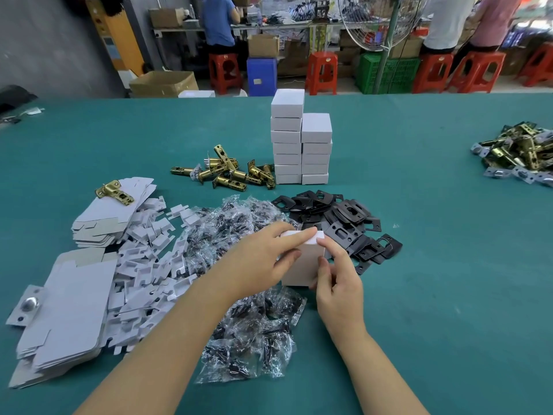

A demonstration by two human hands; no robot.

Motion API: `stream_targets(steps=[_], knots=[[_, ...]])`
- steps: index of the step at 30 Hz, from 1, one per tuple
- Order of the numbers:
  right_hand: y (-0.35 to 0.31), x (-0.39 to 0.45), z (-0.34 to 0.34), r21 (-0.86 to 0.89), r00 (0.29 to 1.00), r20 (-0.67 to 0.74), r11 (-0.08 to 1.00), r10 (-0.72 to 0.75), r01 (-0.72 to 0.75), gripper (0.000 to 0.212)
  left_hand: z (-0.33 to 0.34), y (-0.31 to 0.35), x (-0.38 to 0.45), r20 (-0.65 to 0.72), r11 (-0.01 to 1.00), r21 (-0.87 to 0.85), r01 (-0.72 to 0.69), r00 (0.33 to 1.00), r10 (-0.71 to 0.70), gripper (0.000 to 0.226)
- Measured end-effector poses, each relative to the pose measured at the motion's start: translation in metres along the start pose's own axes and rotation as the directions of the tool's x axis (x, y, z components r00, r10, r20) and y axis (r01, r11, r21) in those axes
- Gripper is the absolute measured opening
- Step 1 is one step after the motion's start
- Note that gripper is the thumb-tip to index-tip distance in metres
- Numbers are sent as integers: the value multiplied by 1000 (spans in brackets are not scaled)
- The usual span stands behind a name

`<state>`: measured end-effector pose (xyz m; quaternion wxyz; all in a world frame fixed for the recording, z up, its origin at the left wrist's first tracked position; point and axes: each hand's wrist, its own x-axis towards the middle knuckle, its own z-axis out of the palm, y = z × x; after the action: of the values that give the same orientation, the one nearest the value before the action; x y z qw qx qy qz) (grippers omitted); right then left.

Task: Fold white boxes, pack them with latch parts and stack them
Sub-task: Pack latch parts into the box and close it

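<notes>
I hold a small white box (302,265) upright over the green table (449,265), just in front of me. My left hand (263,262) grips its left side, with the index finger laid across the top flap. My right hand (338,286) pinches the box's right edge between thumb and fingers. Two stacks of closed white boxes (300,142) stand side by side at the middle of the table. Brass latch bolts (230,172) lie left of the stacks. Black strike plates (341,220) are heaped just beyond the box.
Clear bags of screws (248,310) spread under my arms. Flat white box blanks (68,313) and small card inserts (149,259) pile up at the left, one brass latch (115,193) on top. More latches (520,157) lie far right. People sit at benches behind.
</notes>
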<state>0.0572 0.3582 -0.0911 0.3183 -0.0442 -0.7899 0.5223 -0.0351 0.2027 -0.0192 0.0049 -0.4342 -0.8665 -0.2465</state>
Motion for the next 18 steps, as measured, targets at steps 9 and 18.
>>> stream_targets(steps=[9,18], knots=[[-8,0,-1,-5,1000,-5,1000,-3,3,40,12,-5,-8,-86,985,-149,89,991,-102,50],[-12,-4,-8,97,993,-84,992,86,-78,42,4,7,-1,48,820,-489,298,947,-316,43]])
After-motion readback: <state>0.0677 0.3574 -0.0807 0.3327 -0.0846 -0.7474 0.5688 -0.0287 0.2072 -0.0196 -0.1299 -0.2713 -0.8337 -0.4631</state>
